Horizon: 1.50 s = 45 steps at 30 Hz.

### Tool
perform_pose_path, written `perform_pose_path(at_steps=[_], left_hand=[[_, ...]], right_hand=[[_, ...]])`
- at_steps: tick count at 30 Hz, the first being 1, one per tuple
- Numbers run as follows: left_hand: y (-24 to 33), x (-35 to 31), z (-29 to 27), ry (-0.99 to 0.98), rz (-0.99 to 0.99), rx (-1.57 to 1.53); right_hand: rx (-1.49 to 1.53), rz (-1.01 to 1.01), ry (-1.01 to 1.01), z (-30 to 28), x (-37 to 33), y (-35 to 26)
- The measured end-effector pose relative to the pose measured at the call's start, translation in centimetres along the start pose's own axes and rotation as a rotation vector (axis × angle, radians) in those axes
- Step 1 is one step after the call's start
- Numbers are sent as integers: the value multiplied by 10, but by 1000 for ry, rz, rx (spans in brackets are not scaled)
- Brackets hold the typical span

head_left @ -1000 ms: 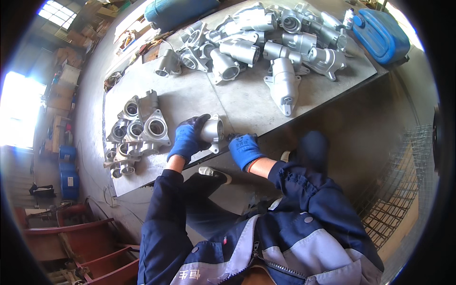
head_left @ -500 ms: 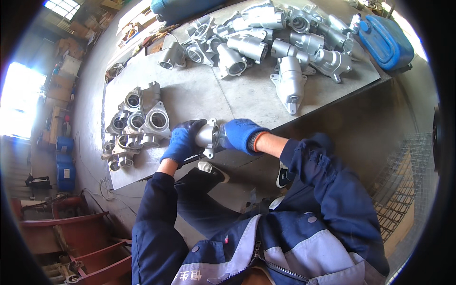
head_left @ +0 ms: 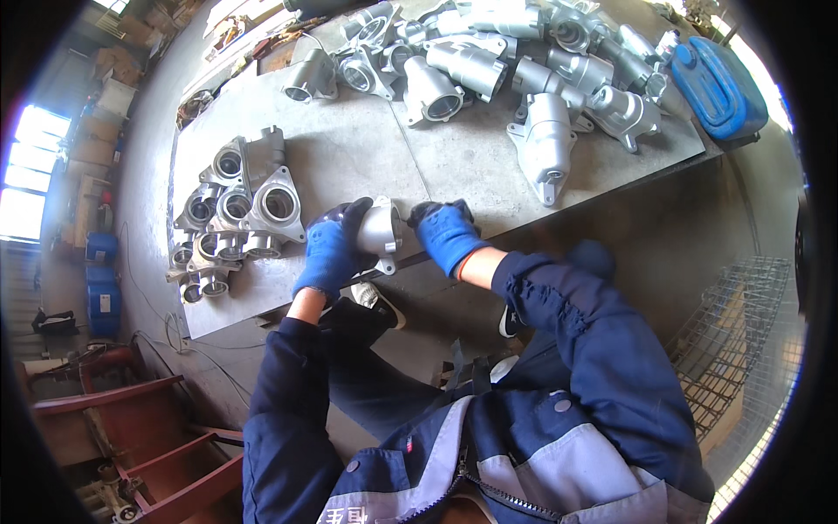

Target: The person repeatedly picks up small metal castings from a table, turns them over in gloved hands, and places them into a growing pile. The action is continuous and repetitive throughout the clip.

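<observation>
My left hand (head_left: 328,248), in a blue glove with dark fingers, is wrapped round a silver cast metal housing (head_left: 381,232) with bolt lugs. The housing is held just over the table's near edge. Close to its right side, and apart from it, is my right hand (head_left: 446,234) in a matching glove. Its fingers are curled together; whatever they hold, if anything, is hidden. Left of my left hand, several similar housings stand grouped on the metal table (head_left: 349,144), among them one with a triangular flange (head_left: 278,205).
Several silver housings lie heaped at the table's far side, the nearest being a long one (head_left: 548,140). A blue jerrycan (head_left: 720,87) stands at the far right corner. Wire mesh (head_left: 729,341) is at the lower right, a red metal frame (head_left: 131,419) at the lower left.
My right hand has drawn away from the housing to the right, leaving a gap. My left hand still holds the housing. The whole view has shifted slightly.
</observation>
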<state>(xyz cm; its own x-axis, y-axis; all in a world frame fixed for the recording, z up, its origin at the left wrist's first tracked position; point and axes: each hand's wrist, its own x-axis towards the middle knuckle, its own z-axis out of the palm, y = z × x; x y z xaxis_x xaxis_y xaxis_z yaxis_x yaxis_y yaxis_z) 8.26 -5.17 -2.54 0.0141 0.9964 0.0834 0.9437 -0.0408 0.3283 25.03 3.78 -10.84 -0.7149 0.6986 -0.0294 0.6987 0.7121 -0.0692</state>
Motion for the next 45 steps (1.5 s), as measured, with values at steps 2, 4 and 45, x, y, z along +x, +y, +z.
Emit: perform_pose_path(at_steps=[2,4,45], left_hand=[[2,-1,-2,-7,-41,22],[2,0,-4,-27,-76,20],[5,5,-10,-160,-82,90]], right_hand=[[-163,-34,-132,3,-16,-14],[-139,-93,-145,-23,-32,-18],[407,43,-223,-61,-65,-14]])
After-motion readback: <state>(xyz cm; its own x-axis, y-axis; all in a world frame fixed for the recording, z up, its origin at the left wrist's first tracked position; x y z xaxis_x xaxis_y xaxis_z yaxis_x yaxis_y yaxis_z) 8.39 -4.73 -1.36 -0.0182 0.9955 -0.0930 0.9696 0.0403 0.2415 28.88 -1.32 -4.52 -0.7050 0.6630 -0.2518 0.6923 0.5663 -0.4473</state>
